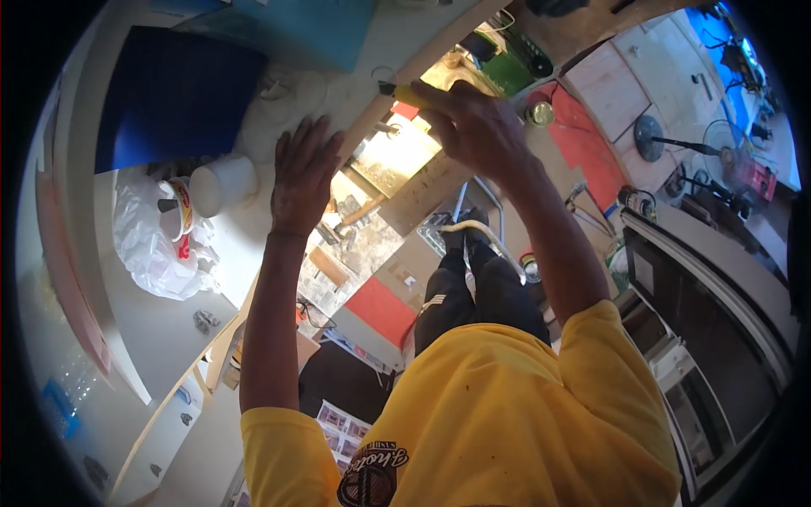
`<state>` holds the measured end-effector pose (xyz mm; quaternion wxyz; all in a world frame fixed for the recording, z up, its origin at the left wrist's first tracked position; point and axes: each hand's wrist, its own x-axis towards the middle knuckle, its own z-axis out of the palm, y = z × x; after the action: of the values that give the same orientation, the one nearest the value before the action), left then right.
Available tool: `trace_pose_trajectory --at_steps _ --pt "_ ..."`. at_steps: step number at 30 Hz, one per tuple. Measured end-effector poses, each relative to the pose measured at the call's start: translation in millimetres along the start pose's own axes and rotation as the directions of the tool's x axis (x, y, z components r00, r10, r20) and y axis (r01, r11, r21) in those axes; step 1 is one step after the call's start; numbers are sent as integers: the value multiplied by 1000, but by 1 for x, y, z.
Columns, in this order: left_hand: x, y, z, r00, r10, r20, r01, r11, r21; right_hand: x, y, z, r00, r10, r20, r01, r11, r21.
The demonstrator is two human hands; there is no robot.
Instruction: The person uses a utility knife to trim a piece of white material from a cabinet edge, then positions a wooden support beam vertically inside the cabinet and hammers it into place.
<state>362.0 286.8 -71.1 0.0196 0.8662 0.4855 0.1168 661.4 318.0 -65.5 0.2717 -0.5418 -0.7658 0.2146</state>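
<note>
My left hand (304,173) lies flat with its fingers slightly apart on a white surface (253,215), close to its edge. In my right hand (486,135) is a yellow-handled tool (411,95) with a short dark end; its exact kind is hard to make out. The dark end meets the edge strip (397,76) of the white surface, ahead and right of my left hand. Beside my left hand lies a white cylinder (221,184). My right fingers partly hide the handle.
A dark blue sheet (177,101) and a light blue sheet (329,34) lie toward the back. Left are a clear plastic bag (144,245) and a tape roll (176,209). Far below, clutter covers the floor; a standing fan (655,139) is at right.
</note>
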Motion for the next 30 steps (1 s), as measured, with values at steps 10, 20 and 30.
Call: trace_pose_trajectory --at_steps 10,20,30 --pt "4 -4 0 1000 14 -24 -14 1000 -15 6 1 2 999 -19 -49 21 1000 22" --pt "4 0 2 999 -4 -46 3 999 -33 13 10 7 993 -91 -77 93 995 24" --pt "7 0 3 999 19 -35 -20 999 -38 15 17 7 997 -60 -50 63 997 50"
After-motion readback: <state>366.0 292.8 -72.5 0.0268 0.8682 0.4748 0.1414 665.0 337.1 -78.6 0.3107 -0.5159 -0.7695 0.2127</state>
